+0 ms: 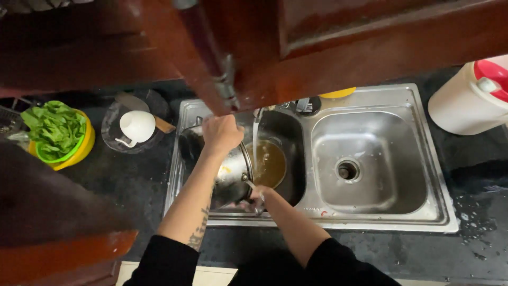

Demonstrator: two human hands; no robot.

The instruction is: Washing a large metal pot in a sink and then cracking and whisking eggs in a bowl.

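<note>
Rinsing looks underway: the left hand (pixel 221 135) clamps the far rim of the round steel pan (pixel 233 172), tilted in the steel double sink's (pixel 370 103) left basin under the thin water stream (pixel 255 140), the right hand (pixel 257 198) closed on its handle; next, judging by the brown water, comes steady tipping.

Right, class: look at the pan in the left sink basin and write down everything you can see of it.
The pan is dark metal with a shiny rim, tilted on its side in the left basin of the steel sink. A thin stream from the tap falls just beside it into brownish water. The left hand grips its upper rim; the right hand holds its lower edge near the handle.
</note>
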